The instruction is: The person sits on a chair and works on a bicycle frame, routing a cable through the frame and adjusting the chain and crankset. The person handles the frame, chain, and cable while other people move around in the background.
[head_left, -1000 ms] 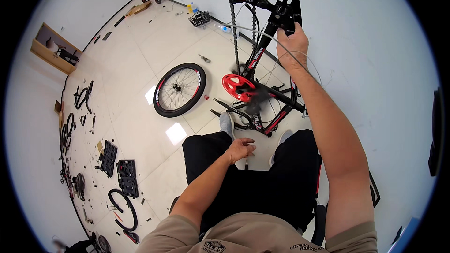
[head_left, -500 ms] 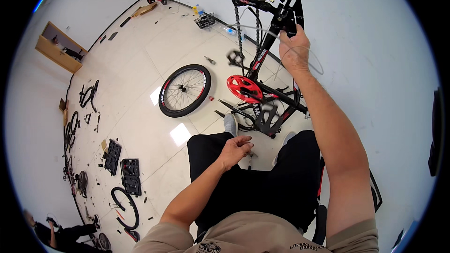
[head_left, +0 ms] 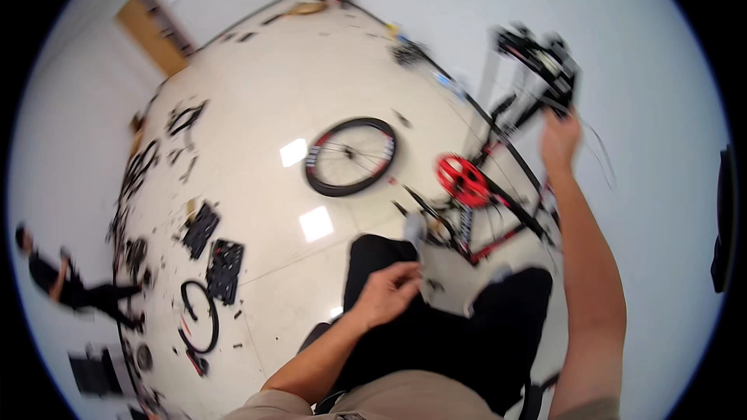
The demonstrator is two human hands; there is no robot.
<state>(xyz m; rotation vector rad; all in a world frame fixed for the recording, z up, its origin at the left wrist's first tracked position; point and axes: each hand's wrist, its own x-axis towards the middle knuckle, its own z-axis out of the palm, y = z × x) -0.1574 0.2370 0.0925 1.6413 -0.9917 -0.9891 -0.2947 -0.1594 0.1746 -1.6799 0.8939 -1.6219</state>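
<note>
My right hand [head_left: 560, 144] is closed round the upper part of a black and red bicycle frame [head_left: 513, 208], which stands tilted on the floor beside the white wall. A red chainring [head_left: 463, 180] is on the frame, low and left of that hand. Thin cable [head_left: 605, 152] loops out past my wrist. Over my lap, my left hand [head_left: 387, 295] has its fingers curled together; anything between the fingertips is too small and blurred to tell. Left of the frame lies a loose bicycle wheel [head_left: 349, 153] with a black tyre.
Two open black tool cases [head_left: 226, 271] lie on the floor to the left, near a loose black tyre [head_left: 215, 330]. Bicycle parts [head_left: 187, 117] line the left wall, where another person [head_left: 62, 280] is. A dark wire basket [head_left: 408, 52] sits by the far wall.
The view has swung, so wheel, frame and tool cases sit further right in the picture, and the other person shows more fully. My right hand keeps its grip on the frame.
</note>
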